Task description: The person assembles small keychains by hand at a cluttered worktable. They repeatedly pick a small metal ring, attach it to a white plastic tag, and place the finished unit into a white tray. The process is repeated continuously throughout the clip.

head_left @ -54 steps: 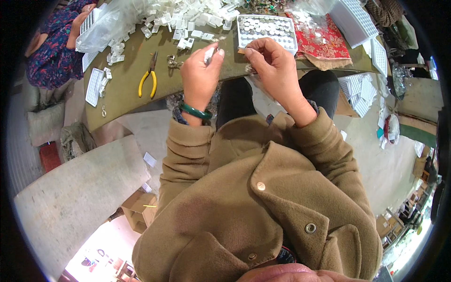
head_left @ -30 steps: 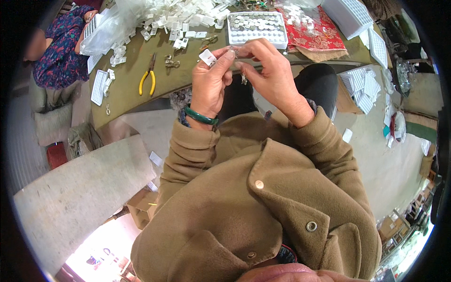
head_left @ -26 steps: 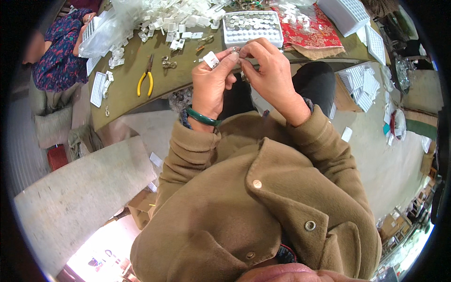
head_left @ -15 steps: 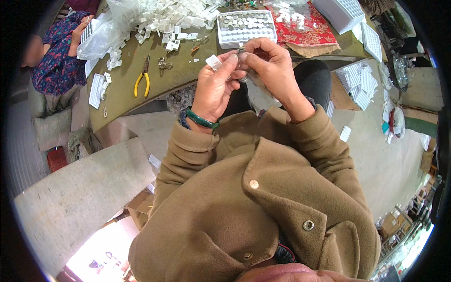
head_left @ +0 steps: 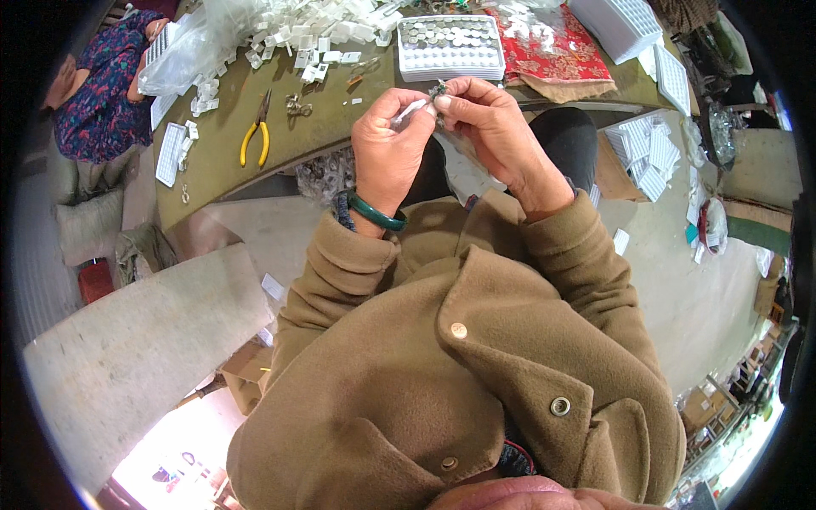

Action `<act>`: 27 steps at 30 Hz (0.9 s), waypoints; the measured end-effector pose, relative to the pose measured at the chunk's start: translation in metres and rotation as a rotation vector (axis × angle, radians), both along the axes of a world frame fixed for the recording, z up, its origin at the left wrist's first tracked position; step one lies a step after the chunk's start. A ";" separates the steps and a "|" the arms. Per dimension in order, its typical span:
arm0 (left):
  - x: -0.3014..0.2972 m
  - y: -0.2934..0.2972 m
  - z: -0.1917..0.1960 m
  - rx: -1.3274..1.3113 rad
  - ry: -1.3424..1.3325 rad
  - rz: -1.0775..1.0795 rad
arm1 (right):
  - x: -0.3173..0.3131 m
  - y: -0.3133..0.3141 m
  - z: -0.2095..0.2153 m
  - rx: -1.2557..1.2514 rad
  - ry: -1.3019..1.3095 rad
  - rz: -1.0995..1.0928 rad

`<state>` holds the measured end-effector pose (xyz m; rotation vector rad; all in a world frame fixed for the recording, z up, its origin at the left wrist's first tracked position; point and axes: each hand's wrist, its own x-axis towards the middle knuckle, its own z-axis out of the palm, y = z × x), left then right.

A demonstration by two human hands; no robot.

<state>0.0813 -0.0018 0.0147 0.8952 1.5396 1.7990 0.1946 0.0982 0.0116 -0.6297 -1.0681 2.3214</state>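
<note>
My left hand (head_left: 388, 149), with a green bangle (head_left: 376, 212) at its wrist, is closed around a small white plastic piece (head_left: 411, 112), partly covered by the fingers. Right beside it, my right hand (head_left: 501, 140) pinches a small dark metallic piece (head_left: 439, 90), too small to name. The fingertips of both hands meet at that piece, just in front of the table edge. Directly beyond them is a white tray (head_left: 450, 75) holding rows of small round silvery pieces.
Yellow-handled pliers (head_left: 256, 143) lie on the green table (head_left: 225, 170) to the left. Loose white plastic pieces (head_left: 319, 38) are heaped at the back. A red patterned cloth (head_left: 552, 51) lies right of the tray. Another person (head_left: 106, 89) sits at far left. A box of white trays (head_left: 642, 153) stands at right.
My left hand has turned and moved slightly up, so the white piece now shows edge-on and more covered. Both hands' fingertips have drawn together at the metallic piece.
</note>
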 end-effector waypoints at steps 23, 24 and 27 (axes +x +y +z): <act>-0.024 -0.002 0.007 -0.084 -0.814 -0.043 | -0.004 -0.010 0.001 0.312 -0.016 -0.085; -0.023 -0.001 0.006 -0.112 -0.645 -0.010 | -0.005 -0.012 0.003 0.258 0.018 -0.052; -0.014 0.003 0.003 -0.076 -0.247 0.039 | -0.007 -0.021 0.007 0.149 0.076 -0.006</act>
